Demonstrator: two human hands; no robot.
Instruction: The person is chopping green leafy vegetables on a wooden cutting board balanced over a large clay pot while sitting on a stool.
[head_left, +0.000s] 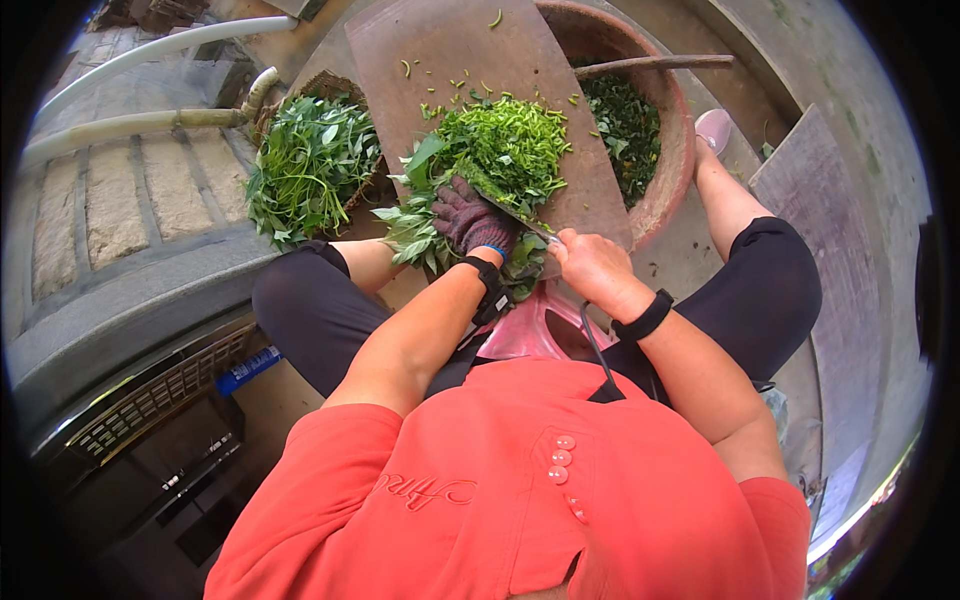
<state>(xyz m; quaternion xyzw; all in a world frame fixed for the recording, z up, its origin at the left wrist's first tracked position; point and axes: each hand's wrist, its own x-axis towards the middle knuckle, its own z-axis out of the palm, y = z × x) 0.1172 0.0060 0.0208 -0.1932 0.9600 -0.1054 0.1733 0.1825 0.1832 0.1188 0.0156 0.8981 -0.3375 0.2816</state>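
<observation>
My left hand (474, 217), in a dark knit glove, presses down on a bunch of leafy green stems (420, 232) lying across a wooden board (420, 45). Bare, my right hand (596, 266) grips the handle of a knife (517, 215). Its blade lies right beside the gloved fingers, at the cut end of the bunch. Beyond the blade, a heap of chopped greens (517, 139) covers the middle of the board. A few loose cut pieces are scattered toward the board's far end.
To the left, a woven basket (326, 84) holds uncut leafy stems (315, 165). On the right stands a round reddish tub (679, 150) with chopped leaves (619, 127) inside and a wooden stick (652, 66) across it. Pale pipes (135, 129) run at far left.
</observation>
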